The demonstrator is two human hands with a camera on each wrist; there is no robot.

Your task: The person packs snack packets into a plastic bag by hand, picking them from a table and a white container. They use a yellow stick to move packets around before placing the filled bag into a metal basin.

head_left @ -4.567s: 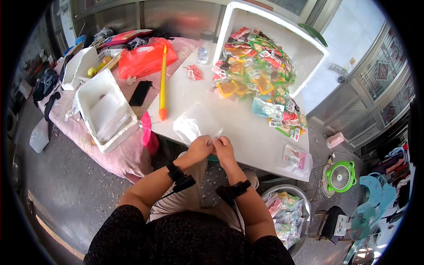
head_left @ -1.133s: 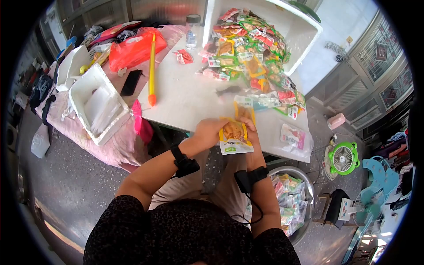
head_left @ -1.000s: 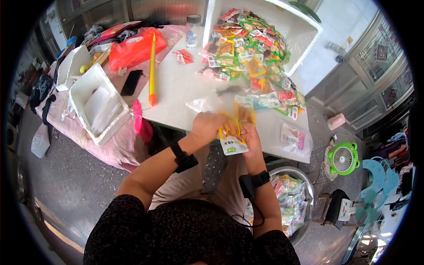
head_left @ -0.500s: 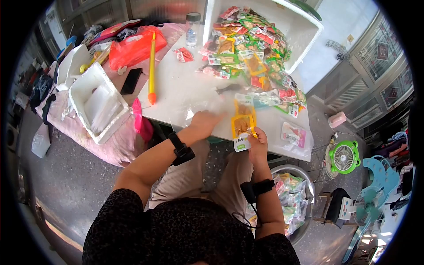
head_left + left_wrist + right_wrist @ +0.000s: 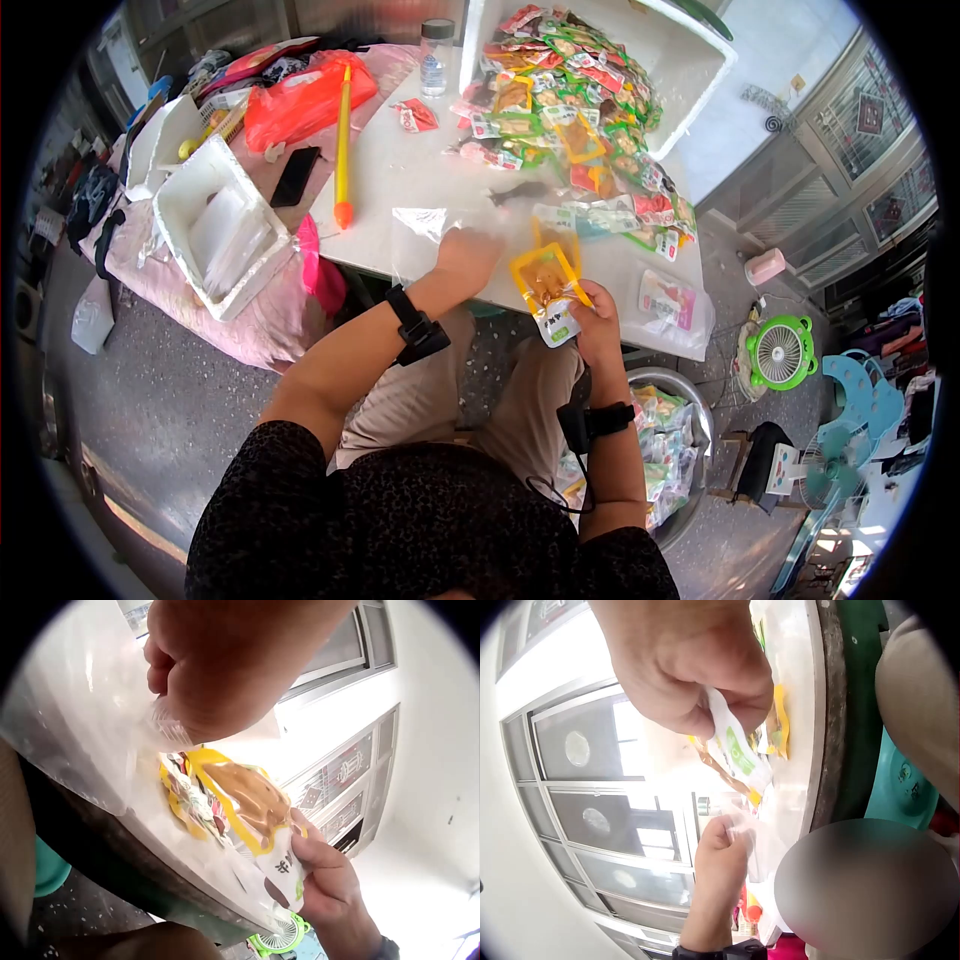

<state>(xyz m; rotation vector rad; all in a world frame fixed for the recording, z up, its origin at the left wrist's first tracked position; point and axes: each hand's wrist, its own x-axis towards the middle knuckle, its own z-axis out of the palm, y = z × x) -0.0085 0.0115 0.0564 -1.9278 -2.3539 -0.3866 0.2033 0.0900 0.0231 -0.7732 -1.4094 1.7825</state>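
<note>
In the head view, the left hand (image 5: 467,264) is at the table's front edge, gripping a clear plastic bag (image 5: 420,222). The left wrist view shows its curled fingers (image 5: 157,669) on the clear film (image 5: 79,712). To the right, the right hand (image 5: 599,320) pinches the white end of a yellow-edged packet (image 5: 548,288) with brown contents, held tilted in the air. A gap separates this packet from the left hand. A second yellow-edged packet (image 5: 556,232) lies behind it, partly covered. The right wrist view shows the bag (image 5: 761,847) hanging from the left hand (image 5: 720,874).
A packet pile (image 5: 570,100) spills from a white foam box (image 5: 690,95) at the back. A jar (image 5: 435,60), red packet (image 5: 415,115) and yellow stick (image 5: 344,150) lie farther left. A pink-labelled bag (image 5: 668,300) is at right, above a metal basin (image 5: 706,440) of packets.
Both hands were at the packet about a second ago; the left has let go of it and moved left to the clear bag. The right hand has shifted right, and its packet is tilted more.
</note>
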